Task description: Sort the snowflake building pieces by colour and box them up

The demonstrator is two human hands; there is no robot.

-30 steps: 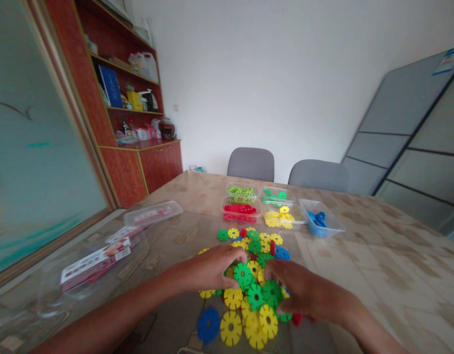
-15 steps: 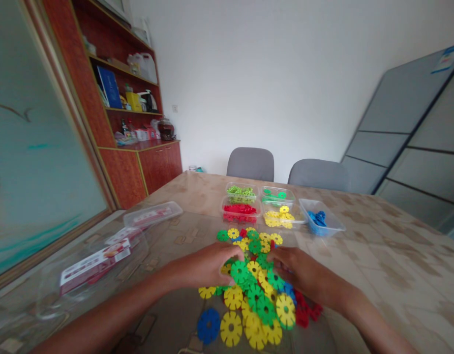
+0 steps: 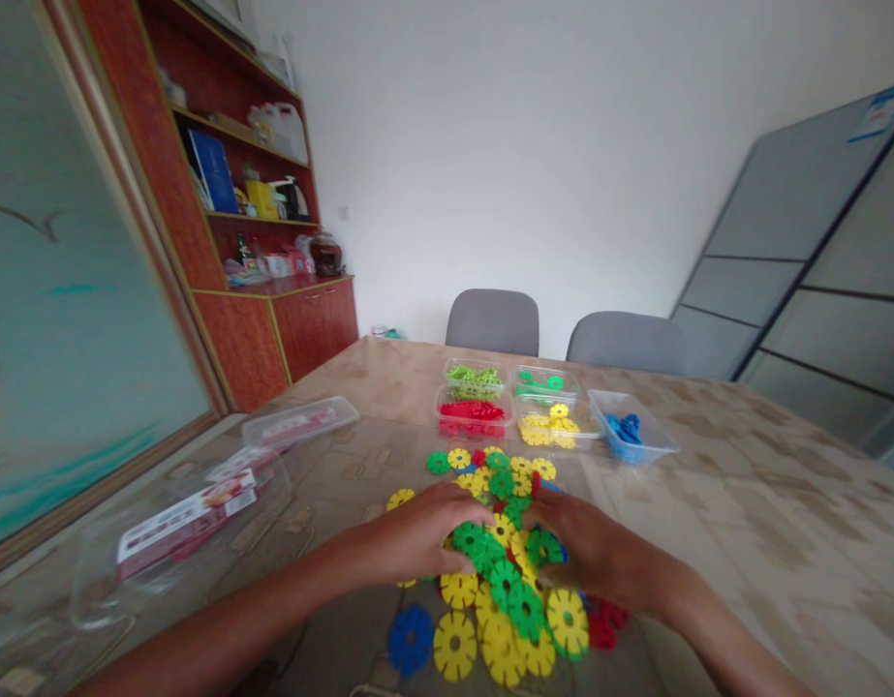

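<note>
Flat notched plastic discs in green, yellow, blue and red lie in a loose pile in front of me. My left hand (image 3: 447, 523) is curved at the pile's left side, thumb and fingers apart around a green notched disc (image 3: 470, 542) that appears to rest on the pile. From the right, my right hand (image 3: 584, 547) arches over another green disc (image 3: 542, 547), its thumb apart from its fingers. Some fingertips are hidden among the discs. Nearer to me lie a blue disc (image 3: 410, 640) and a yellow disc (image 3: 455, 646).
Beyond the pile stand clear tubs of light green pieces (image 3: 474, 378), red pieces (image 3: 473, 418), green pieces (image 3: 555, 383) and yellow pieces (image 3: 548, 426). A tub (image 3: 657, 441) with blue pieces is at their right. Clear lids (image 3: 337, 412) lie on the left. Two grey chairs (image 3: 492, 321) stand behind the table.
My right thumb has come into view, opened away from the fingers. My left hand has shifted slightly, and a yellow disc now shows beyond its wrist. Discs between the hands have moved a little.
</note>
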